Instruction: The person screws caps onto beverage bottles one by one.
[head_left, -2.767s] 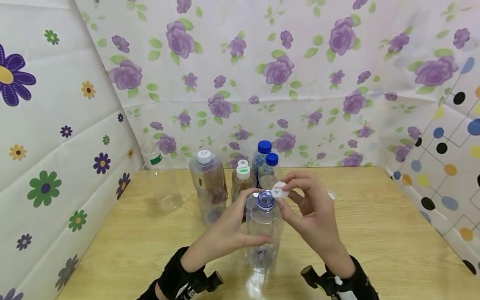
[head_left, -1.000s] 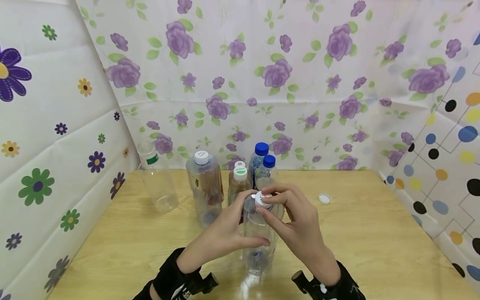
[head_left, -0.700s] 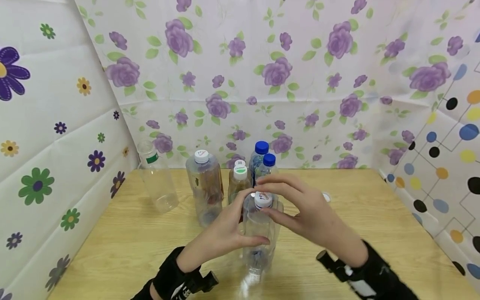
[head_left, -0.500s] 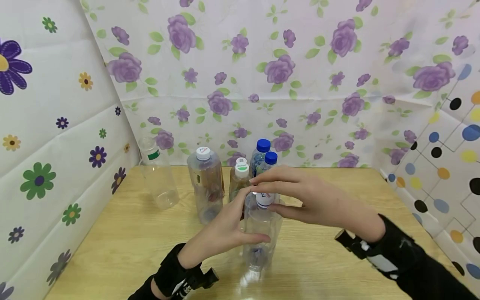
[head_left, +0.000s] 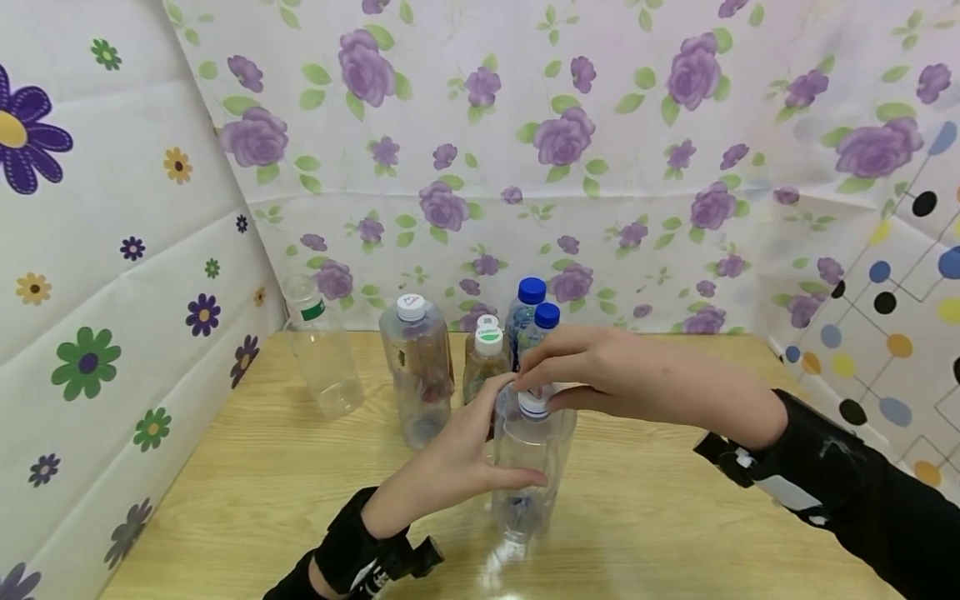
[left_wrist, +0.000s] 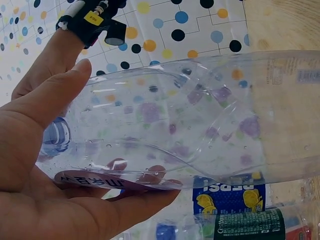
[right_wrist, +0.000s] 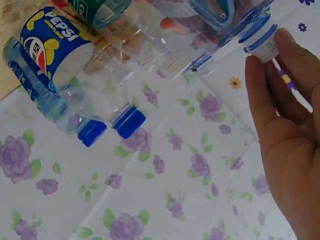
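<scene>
A large clear plastic bottle (head_left: 525, 454) stands upright on the table in the head view. My left hand (head_left: 442, 467) grips its upper body, thumb on the near side and fingers round the far side. In the left wrist view this left hand (left_wrist: 55, 150) wraps the bottle (left_wrist: 170, 125) near its shoulder. A white cap (head_left: 533, 406) sits on the bottle's neck. My right hand (head_left: 607, 371) pinches it from above and the side. The right wrist view shows thumb and fingers of the right hand (right_wrist: 290, 110) on the cap (right_wrist: 264, 47).
Behind stand two blue-capped bottles (head_left: 547, 316) and white-capped bottles (head_left: 489, 342). A larger white-capped bottle (head_left: 415, 367) and an uncapped clear bottle (head_left: 324, 358) stand to the left. A Pepsi label (right_wrist: 55, 40) shows on one bottle. Patterned sheets enclose the wooden table (head_left: 675, 517).
The cap has gone from beside the uncovered neck onto it. My right hand loosened, its forearm swung out right, and its fingers closed on the cap again. My left hand kept its hold.
</scene>
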